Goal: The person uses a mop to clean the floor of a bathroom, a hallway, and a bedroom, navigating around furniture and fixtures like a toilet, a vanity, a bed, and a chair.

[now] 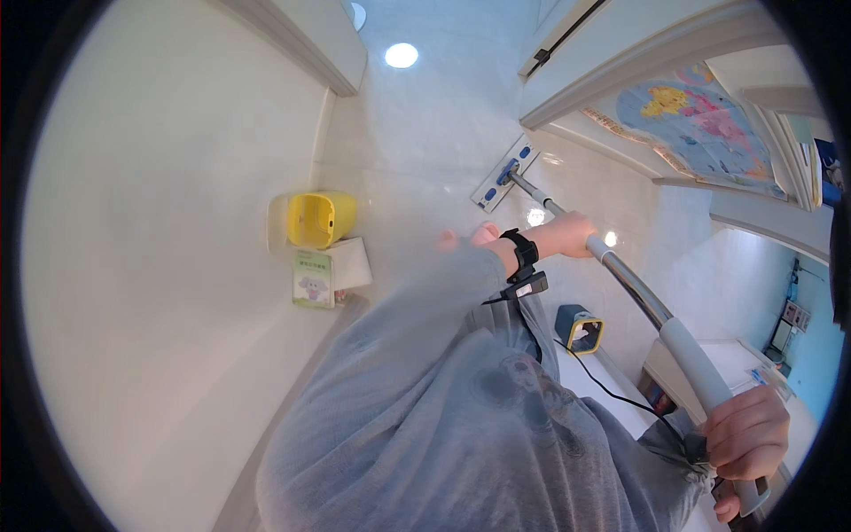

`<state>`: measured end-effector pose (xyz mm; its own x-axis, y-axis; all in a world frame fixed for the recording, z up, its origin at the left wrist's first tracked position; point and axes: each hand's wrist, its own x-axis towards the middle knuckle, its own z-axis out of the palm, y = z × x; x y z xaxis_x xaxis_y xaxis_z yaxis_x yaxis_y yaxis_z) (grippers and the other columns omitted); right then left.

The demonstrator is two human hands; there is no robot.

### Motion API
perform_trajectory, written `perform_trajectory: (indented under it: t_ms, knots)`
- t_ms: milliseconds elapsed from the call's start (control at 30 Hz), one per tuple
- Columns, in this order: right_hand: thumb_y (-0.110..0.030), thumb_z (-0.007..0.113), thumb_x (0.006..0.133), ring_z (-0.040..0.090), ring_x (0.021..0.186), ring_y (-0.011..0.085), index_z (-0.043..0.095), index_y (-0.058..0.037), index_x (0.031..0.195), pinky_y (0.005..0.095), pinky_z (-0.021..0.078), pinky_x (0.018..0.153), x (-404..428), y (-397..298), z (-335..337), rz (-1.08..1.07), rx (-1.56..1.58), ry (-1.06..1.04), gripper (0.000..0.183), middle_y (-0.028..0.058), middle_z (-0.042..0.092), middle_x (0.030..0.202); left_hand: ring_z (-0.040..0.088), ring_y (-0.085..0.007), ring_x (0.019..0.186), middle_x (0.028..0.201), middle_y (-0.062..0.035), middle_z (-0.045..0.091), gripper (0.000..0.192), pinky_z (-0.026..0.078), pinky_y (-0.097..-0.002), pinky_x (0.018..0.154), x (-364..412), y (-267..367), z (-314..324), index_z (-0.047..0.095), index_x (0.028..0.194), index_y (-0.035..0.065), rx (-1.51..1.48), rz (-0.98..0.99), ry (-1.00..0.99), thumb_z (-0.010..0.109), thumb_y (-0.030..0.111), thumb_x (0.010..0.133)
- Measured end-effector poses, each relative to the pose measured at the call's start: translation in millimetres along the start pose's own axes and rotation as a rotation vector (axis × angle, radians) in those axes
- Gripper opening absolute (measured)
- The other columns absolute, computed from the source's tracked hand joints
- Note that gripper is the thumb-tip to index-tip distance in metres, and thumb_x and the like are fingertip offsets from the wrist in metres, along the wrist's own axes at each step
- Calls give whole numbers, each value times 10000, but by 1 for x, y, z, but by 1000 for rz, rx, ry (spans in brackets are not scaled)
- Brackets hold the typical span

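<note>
A flat floor mop with a metal pole [635, 289] runs slantwise across the view. My left hand [570, 233] is closed around the lower pole, beside its grey collar. A black strap with a small device [525, 282] sits on that wrist. Farther up, my right hand [748, 432] grips the grey handle [695, 359] near its end. The rectangular white mop head [505, 174], with blue clips and a blue joint, lies flat on the pale glossy floor [425, 143], ahead of my feet [484, 233].
Along the left wall [179, 173] stands a yellow bin [322, 219], beside a green booklet [313, 279] and a white item [350, 261]. A dark bin with a yellow rim [580, 329] is by my right side. A door frame [552, 110] and a colourful poster [705, 126] are to the right.
</note>
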<state>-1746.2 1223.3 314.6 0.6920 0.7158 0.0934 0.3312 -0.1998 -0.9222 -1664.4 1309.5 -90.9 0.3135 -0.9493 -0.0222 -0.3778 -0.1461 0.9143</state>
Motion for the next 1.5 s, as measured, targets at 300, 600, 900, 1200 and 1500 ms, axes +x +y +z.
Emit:
perform_trajectory:
  t_ms: [300, 600, 900, 1200, 1500]
  knots:
    - [-281, 683, 750, 634, 712, 98, 558, -120, 732, 230, 514, 703, -47, -3, -19, -141, 65, -160, 205, -20, 639, 714, 589, -316, 702, 691, -114, 612, 222, 478, -424, 627, -73, 24, -20, 647, 804, 148, 172, 23, 137, 637, 294, 637]
    - [-163, 547, 795, 539, 517, 276, 459, -20, 567, 379, 488, 574, -43, 87, 27, -332, 372, 62, 283, 120, 495, 564, 556, -300, 796, 785, -86, 608, 195, 448, -384, 720, -156, -47, 16, 636, 786, 145, 219, -387, 321, 662, 179, 596]
    - [-205, 555, 794, 496, 447, 212, 402, -69, 513, 335, 446, 474, -211, 93, -40, -408, 385, -172, 347, 82, 466, 526, 561, -315, 770, 715, -121, 595, 114, 444, -387, 700, -16, 25, 132, 607, 690, 93, 362, -521, 342, 644, 152, 600]
    - [-190, 522, 747, 447, 412, 190, 381, -84, 499, 353, 423, 455, -304, 32, -103, -312, 259, -224, 304, 50, 393, 477, 569, -287, 766, 718, -83, 594, 93, 445, -406, 682, 164, 78, 220, 577, 660, 116, 179, -171, 449, 624, 163, 595]
    - [-456, 449, 840, 423, 504, 156, 447, -99, 648, 385, 387, 691, -440, 17, -72, 73, 32, 958, 406, 7, 405, 518, 522, -319, 736, 695, -109, 541, 222, 409, -397, 634, 258, 97, 278, 539, 708, 78, -162, 134, 651, 700, 220, 649]
